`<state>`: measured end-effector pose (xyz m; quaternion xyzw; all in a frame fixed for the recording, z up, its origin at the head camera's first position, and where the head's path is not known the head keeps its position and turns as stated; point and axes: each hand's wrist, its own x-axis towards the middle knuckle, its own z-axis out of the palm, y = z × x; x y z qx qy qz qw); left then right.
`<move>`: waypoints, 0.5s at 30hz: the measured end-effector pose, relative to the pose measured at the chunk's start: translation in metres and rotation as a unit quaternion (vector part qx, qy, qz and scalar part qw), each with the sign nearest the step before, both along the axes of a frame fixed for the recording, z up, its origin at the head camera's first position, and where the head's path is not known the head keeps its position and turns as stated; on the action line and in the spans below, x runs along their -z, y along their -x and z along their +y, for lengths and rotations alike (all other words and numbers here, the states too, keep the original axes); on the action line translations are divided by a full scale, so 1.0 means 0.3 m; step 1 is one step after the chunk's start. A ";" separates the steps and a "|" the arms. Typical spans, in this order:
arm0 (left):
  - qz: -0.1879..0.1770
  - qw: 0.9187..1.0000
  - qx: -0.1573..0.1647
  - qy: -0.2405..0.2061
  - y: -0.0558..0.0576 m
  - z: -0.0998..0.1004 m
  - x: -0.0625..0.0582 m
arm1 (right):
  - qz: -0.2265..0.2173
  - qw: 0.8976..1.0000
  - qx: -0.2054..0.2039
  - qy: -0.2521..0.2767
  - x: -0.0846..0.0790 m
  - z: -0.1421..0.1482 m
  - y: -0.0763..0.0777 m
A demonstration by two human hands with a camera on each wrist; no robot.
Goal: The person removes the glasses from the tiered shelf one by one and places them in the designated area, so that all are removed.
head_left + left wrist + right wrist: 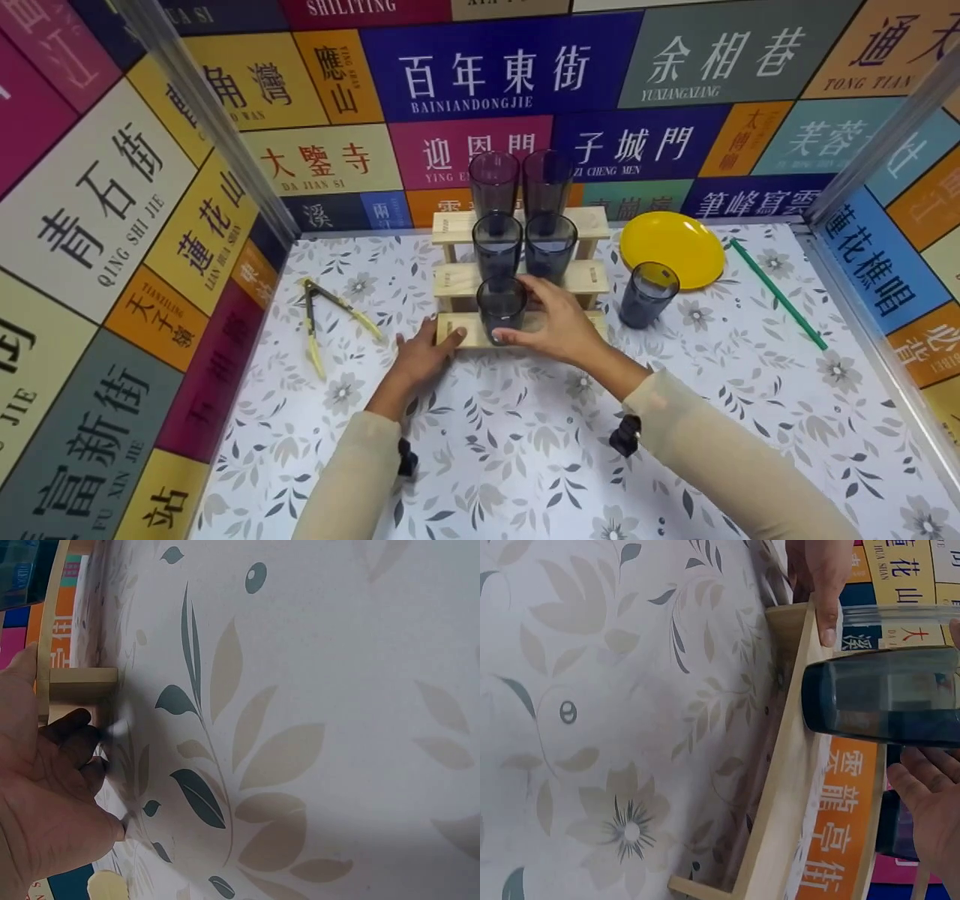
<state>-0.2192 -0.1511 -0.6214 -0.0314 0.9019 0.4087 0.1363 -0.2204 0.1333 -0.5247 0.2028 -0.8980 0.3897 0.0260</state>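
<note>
Smoke-grey glass [500, 304] stands on the wooden rack's [591, 277] near step, pinched between the right hand's [559, 324] thumb and fingers; the left hand [421, 352] grips the step's left end. Best to brace firmly there, seat the base flat, then release sideways, clear of the middle step's left glass [496, 244].

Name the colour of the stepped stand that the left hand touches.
The stand is pale, natural wood; the head view shows it best.
</note>
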 end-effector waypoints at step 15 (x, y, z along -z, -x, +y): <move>0.016 1.000 0.000 0.010 -0.002 0.002 0.002 | 0.078 0.993 0.071 0.058 0.062 -0.103 -0.002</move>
